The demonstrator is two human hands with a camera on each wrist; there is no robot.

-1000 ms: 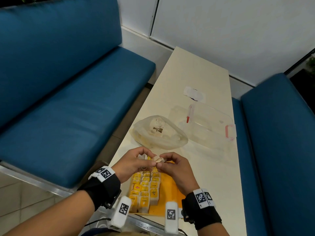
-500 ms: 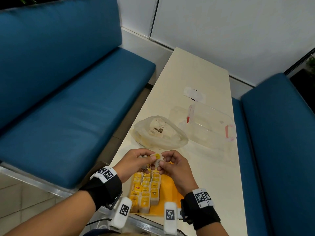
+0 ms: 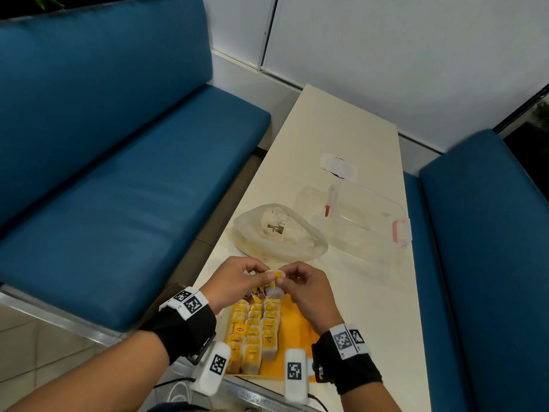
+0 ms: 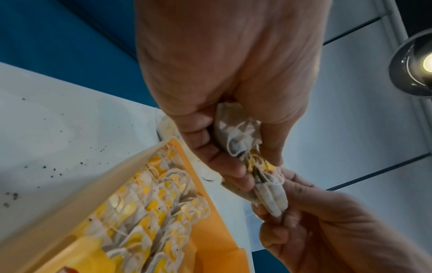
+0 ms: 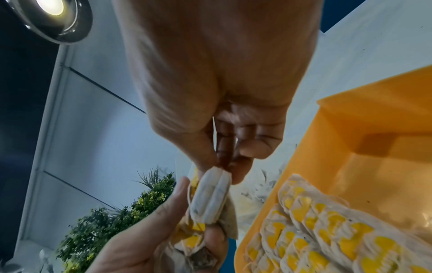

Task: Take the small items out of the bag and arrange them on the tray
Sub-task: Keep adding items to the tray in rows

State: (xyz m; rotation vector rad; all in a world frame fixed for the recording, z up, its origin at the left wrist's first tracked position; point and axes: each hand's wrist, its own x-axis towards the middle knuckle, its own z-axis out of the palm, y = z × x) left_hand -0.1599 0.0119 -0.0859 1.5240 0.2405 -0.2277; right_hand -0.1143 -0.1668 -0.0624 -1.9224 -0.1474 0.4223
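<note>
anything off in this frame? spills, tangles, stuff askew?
Two things. Dark specks lie scattered on the table beside the orange tray, probably tea dust. And the tea bags in the left hand look tangled by their strings; the right hand pinches one tea bag out of the bunch.

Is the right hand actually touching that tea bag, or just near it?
Touching. The right wrist view shows the right hand pinching the top edge of the tea bag between thumb and fingertips; the left hand holds it from below.
</note>
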